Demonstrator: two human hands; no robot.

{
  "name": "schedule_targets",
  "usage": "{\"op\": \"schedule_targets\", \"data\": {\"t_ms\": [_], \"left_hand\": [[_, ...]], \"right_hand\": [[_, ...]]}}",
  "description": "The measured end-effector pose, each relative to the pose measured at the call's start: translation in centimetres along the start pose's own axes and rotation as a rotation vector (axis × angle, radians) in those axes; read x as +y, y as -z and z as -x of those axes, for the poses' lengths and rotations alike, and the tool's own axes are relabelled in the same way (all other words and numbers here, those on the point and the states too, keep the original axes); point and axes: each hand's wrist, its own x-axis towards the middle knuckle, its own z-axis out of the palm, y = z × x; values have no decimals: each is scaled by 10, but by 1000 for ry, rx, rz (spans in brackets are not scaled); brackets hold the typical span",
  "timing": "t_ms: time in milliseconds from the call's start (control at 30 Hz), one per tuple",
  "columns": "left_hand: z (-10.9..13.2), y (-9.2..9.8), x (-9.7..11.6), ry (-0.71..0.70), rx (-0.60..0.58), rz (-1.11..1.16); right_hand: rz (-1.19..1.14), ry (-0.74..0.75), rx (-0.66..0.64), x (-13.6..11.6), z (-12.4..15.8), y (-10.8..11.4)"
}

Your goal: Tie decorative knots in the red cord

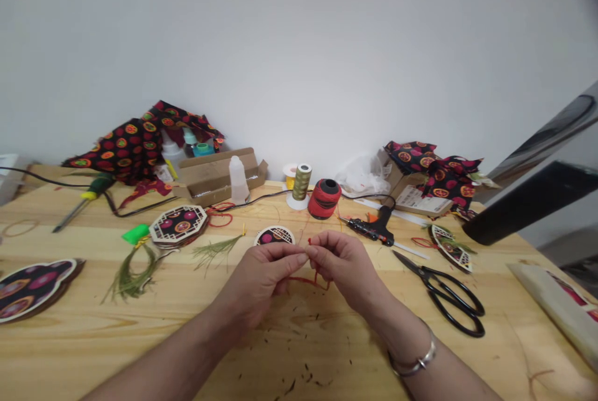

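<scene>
My left hand (266,273) and my right hand (343,264) meet over the middle of the wooden table (299,351), fingertips pinched together on a thin red thread (311,278). The thread loops down between the two hands. A small round wooden ornament (275,236) with patterned fabric lies just behind my left hand. A red spool of thread (324,198) stands further back. My right wrist wears a silver bracelet (418,360).
Black scissors (446,292) and a black glue gun (374,226) lie to the right. On the left lie an octagonal ornament (179,225), a green tassel (133,267) and a flat ornament (32,286). Patterned fabric (135,142), a cardboard box (215,174) and bottles line the wall.
</scene>
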Motion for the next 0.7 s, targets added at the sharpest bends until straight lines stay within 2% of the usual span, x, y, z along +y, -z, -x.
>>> {"op": "schedule_targets", "data": {"t_ms": [267,467,600,700], "left_hand": [[3,-2,4,-18,-22,24],[0,0,3,-10,42,10],[-2,3,3,-35,63,-7],[-4,5,1,-68,70,4]], "right_hand": [[-48,-16,-8,1,0,-1],[-79,-16,-43,0,1,-1],[46,38,-28,1,0,2],[231,147,7,3,-2,5]]}}
